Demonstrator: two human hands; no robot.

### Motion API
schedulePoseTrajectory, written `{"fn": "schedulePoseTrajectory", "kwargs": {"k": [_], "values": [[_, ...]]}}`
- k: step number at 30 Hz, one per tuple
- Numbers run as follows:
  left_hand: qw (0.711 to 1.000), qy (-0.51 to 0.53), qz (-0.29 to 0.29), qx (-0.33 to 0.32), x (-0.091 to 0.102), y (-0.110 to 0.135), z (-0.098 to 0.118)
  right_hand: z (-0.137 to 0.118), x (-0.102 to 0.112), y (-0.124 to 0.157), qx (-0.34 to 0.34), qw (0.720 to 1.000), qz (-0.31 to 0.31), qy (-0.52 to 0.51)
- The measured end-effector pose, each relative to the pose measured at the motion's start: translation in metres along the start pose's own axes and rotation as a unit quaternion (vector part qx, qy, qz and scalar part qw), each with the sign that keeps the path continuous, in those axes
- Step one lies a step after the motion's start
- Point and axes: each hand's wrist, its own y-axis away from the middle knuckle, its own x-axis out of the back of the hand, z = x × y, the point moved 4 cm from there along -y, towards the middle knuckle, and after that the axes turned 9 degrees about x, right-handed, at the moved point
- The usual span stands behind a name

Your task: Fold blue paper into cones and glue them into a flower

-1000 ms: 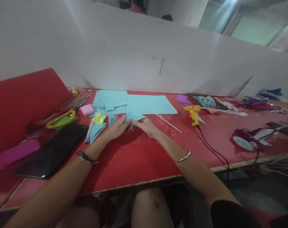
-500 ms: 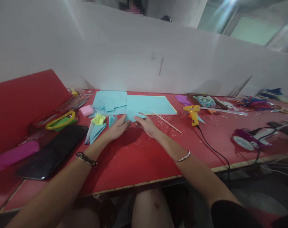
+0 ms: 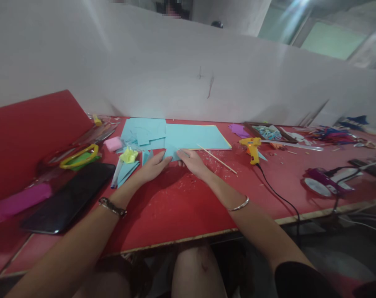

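Note:
My left hand (image 3: 153, 167) and my right hand (image 3: 191, 162) lie side by side on the red table (image 3: 175, 207), fingers stretched flat. Both press on a small light-blue paper piece (image 3: 172, 152) at the near edge of a stack of light-blue sheets (image 3: 194, 136). More blue paper offcuts (image 3: 141, 133) lie just behind my left hand, and folded blue triangles (image 3: 127, 170) sit to its left. A thin wooden stick (image 3: 215, 158) lies on the table to the right of my right hand.
A yellow glue gun (image 3: 252, 147) with a black cord stands right of the paper. A black phone (image 3: 68, 196), yellow-handled scissors (image 3: 79, 155), a pink eraser (image 3: 113, 143) and pink material (image 3: 17, 203) lie left. A tray of scraps (image 3: 268, 131) and a purple device (image 3: 323, 182) lie right. A white partition (image 3: 188, 70) backs the table.
My right hand has slid a little forward and left onto the blue piece, flattening it. My left hand has stayed in place.

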Motion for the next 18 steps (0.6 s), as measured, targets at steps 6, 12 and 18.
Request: {"fn": "schedulePoseTrajectory", "kwargs": {"k": [6, 12, 18], "values": [[0.997, 0.034, -0.068, 0.002, -0.004, 0.002, 0.003, 0.007, -0.006, -0.001, 0.002, 0.999, -0.034, 0.005], [0.999, -0.032, -0.036, 0.006, 0.0, 0.001, 0.002, -0.002, 0.006, -0.001, 0.063, 0.994, 0.053, 0.078], [0.999, -0.051, -0.01, 0.006, 0.002, -0.001, 0.0, -0.013, 0.01, 0.0, 0.112, 0.982, 0.101, 0.111]]}}
